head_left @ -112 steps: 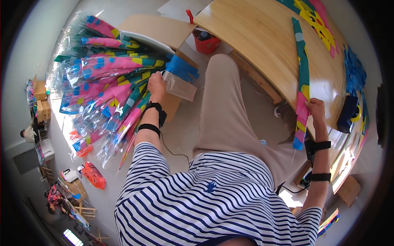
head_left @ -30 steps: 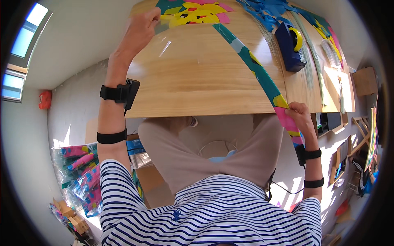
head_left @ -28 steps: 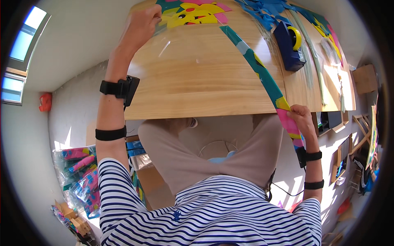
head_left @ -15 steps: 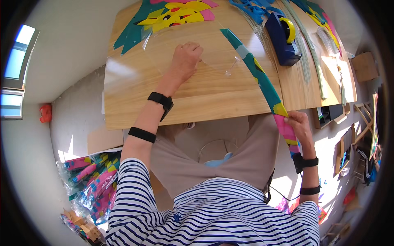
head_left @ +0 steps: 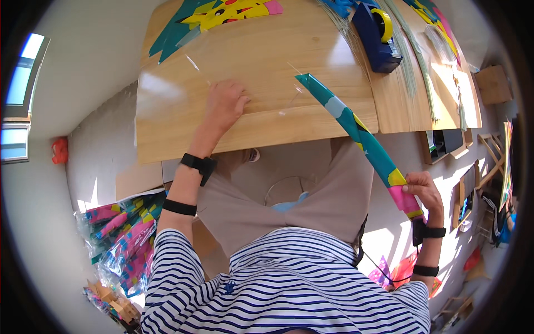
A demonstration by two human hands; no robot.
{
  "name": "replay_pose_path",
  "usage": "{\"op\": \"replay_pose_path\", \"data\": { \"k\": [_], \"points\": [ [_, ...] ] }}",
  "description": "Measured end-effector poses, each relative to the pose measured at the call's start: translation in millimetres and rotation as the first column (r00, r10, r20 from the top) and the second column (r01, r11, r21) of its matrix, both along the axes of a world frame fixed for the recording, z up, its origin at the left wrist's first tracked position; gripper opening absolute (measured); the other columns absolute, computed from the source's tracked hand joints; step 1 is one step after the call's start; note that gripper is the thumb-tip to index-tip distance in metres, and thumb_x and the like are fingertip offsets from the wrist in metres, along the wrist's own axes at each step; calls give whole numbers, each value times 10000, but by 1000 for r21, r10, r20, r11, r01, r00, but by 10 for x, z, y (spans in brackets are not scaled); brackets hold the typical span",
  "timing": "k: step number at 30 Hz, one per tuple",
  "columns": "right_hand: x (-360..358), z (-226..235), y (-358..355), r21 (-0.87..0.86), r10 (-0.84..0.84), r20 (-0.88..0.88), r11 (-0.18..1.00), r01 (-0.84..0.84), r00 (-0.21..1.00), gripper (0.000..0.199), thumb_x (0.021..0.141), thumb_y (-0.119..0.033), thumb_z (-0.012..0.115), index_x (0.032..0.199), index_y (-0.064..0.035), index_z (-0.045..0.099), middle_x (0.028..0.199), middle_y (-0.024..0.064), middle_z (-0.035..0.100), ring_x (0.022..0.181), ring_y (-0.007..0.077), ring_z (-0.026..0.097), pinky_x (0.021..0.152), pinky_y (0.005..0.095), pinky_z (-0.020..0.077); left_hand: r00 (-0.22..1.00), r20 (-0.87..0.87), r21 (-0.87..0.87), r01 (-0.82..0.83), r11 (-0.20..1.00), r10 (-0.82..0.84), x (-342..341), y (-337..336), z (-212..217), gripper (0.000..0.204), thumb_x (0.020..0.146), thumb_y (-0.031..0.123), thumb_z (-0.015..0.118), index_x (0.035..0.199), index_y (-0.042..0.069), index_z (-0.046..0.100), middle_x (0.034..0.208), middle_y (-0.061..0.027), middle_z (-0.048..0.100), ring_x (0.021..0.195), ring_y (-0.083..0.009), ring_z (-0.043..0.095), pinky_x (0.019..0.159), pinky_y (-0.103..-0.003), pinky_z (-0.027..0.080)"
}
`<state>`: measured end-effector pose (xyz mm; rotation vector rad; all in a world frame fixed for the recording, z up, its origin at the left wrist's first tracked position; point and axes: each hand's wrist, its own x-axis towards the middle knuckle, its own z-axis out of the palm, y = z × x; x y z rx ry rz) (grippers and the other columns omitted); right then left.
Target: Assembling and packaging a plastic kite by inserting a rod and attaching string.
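A long, narrow folded kite (head_left: 371,149) in green, yellow and pink slants from the tabletop down past its front edge. Near its pink end, my right hand (head_left: 423,190) grips it between thumb and fingers. Its green tip lies over the table, beside the glinting edge of a clear plastic bag (head_left: 282,113). My left hand (head_left: 225,103) is closed, with its fingers curled down on that bag, which is hard to see against the wood. At the table's far left lies a flat kite (head_left: 236,14) with a yellow cartoon face and green points.
A blue tape dispenser (head_left: 375,39) with a yellow roll stands at the far right of the table (head_left: 256,133). Beside it run bundles of thin sticks (head_left: 409,72). Several bagged kites (head_left: 122,239) are heaped low on the left. A cardboard box (head_left: 492,84) is off to the right.
My right hand has moved down and right, drawing the folded kite nearer to me. My left hand has come left and closer to the front edge. The view has shifted slightly.
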<state>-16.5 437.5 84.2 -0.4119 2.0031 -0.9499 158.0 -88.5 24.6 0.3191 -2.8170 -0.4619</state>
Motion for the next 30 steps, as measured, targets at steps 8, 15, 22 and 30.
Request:
{"op": "replay_pose_path", "data": {
  "k": [8,15,22,30],
  "points": [
    [131,104,178,100,62,30,993,-65,998,47,753,-34,699,767,8,686,653,-5,595,614,97,521,593,259,435,980,-193,28,-48,998,53,-287,640,-220,163,757,145,727,860,37,662,847,-156,644,866,-365,627,787,-469,506],
    [166,-26,241,181,81,-7,980,-78,997,118,782,-48,700,810,67,689,619,29,543,602,108,503,572,293,421,986,-146,-182,-110,977,83,-477,736,-394,123,753,69,680,863,67,624,853,-126,662,851,-343,651,741,-441,538],
    [190,37,188,144,73,-14,987,-71,997,44,777,-5,682,756,28,701,642,11,592,580,90,524,555,251,428,972,-212,-124,-131,984,103,-488,672,-426,100,758,55,657,847,67,614,821,-124,663,824,-348,664,690,-446,545],
    [168,-18,185,178,112,-31,978,-105,993,61,779,-19,685,769,39,699,648,13,597,581,93,526,557,256,439,990,-99,-55,-111,992,105,-476,775,-299,206,779,111,668,972,57,622,932,-162,670,898,-378,652,749,-489,534]
  ]
}}
